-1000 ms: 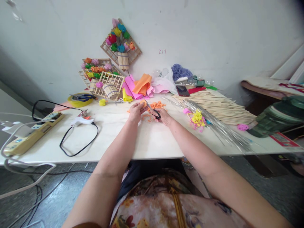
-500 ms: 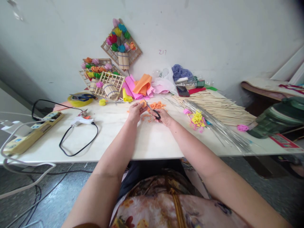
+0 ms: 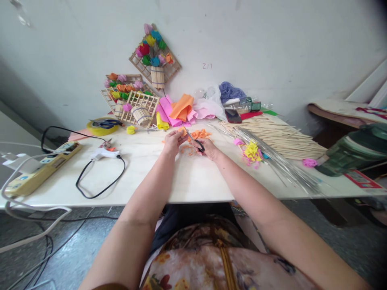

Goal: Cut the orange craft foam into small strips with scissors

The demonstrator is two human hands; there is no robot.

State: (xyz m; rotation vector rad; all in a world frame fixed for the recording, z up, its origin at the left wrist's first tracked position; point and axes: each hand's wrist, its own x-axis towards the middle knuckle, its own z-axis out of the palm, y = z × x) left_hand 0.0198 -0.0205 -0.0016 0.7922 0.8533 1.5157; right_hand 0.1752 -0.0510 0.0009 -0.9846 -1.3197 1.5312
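My right hand (image 3: 208, 149) is closed around the black handles of a pair of scissors (image 3: 199, 145), whose blades point up and left toward my other hand. My left hand (image 3: 173, 141) pinches a small piece of orange paper (image 3: 182, 131), partly covered by the fingers. The blade tips are right beside that paper; whether they touch it I cannot tell. Behind and between the hands, a loose heap of orange paper cuttings (image 3: 201, 133) lies on the white table (image 3: 193, 177).
Folded pink and orange paper sheets (image 3: 182, 108) lie at the back. Grids with paper flowers (image 3: 142, 106) lean at back left. A power strip (image 3: 45, 171) and glue gun (image 3: 105, 154) are left. Thin sticks (image 3: 275, 137), wires (image 3: 278, 161) and a green bottle (image 3: 352, 151) stand right.
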